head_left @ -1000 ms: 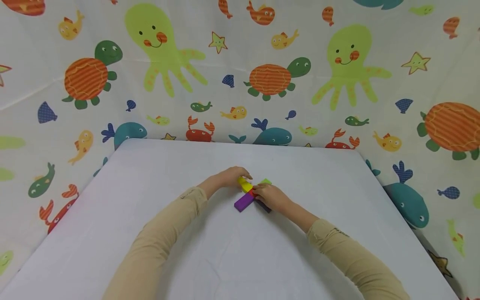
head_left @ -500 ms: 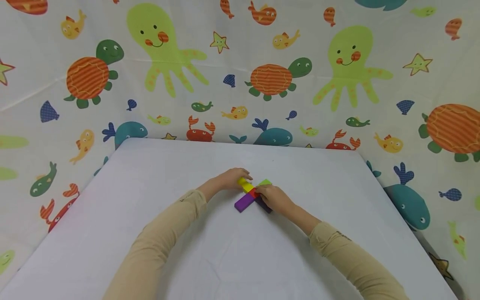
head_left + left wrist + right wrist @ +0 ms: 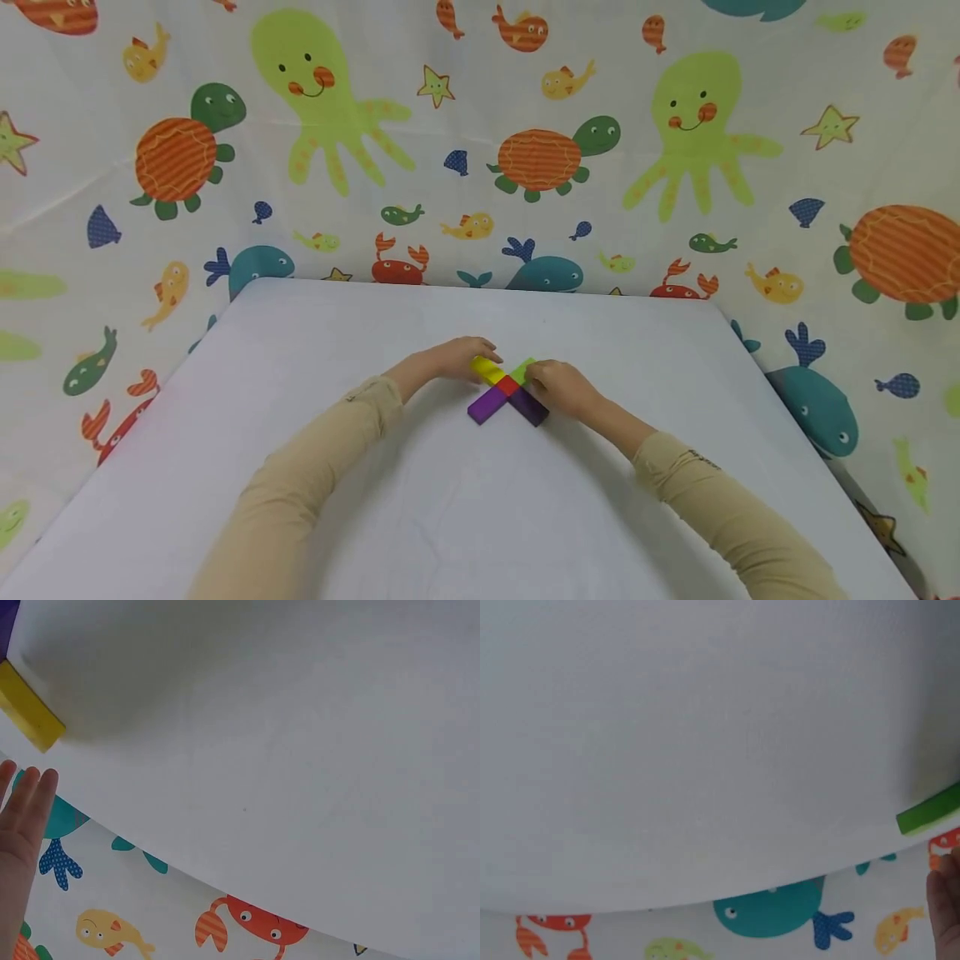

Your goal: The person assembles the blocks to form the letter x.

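Observation:
Blocks form a cross on the white table: a small red cube (image 3: 508, 385) in the middle, with a yellow block (image 3: 490, 371), a light green block (image 3: 522, 372), a purple block (image 3: 487, 406) and a dark purple block (image 3: 529, 407) running outward from it. My left hand (image 3: 459, 358) lies beside the yellow block's outer end; its straight fingers (image 3: 30, 799) show just off that end in the left wrist view. My right hand (image 3: 564, 387) is at the green block, its fingertips overlapping that block's side in the head view. The right thumb is mostly hidden.
The white table (image 3: 420, 508) extends around the cross of blocks. Behind it hangs a curtain (image 3: 465, 117) printed with sea animals, meeting the table's far edge. Both forearms in beige sleeves (image 3: 300, 483) reach in from the near side.
My right hand has left the red cube and moved slightly up and right to the green block. The red cube and dark purple block now show fully. My left hand has shifted slightly left.

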The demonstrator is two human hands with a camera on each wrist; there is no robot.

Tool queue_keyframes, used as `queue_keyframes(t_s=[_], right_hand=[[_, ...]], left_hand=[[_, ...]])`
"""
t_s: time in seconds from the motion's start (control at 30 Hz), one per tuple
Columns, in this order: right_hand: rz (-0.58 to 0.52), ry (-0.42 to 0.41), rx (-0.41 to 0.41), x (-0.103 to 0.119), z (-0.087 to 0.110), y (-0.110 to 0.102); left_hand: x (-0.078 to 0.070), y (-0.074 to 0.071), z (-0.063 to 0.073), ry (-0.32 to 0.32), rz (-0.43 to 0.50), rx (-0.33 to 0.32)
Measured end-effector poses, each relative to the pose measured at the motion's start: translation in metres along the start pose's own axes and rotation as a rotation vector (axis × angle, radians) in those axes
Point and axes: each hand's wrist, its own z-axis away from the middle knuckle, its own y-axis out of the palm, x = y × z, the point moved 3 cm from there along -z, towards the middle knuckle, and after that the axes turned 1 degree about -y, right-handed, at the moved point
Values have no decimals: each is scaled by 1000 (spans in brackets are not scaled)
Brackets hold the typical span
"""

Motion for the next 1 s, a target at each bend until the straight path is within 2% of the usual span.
queue_keyframes(t_s=[0.17,0.4,0.57,0.77,1.0], right_hand=[[-12,6,-61,-6,2,-13],[-24,-12,-120,-12,8,-23],[-19,-33,-123,-12,10,-34],[-19,-41,-138,-9,16,-50],[-9,-8,-165,-6,30,-62]], left_hand=[[0,-15,14,9,-48,-36],[7,-32,39,-14,-131,-135],[11,-44,66,-43,-113,-230],[14,-52,96,-47,-132,-384],[19,-54,120,-103,-72,-538]])
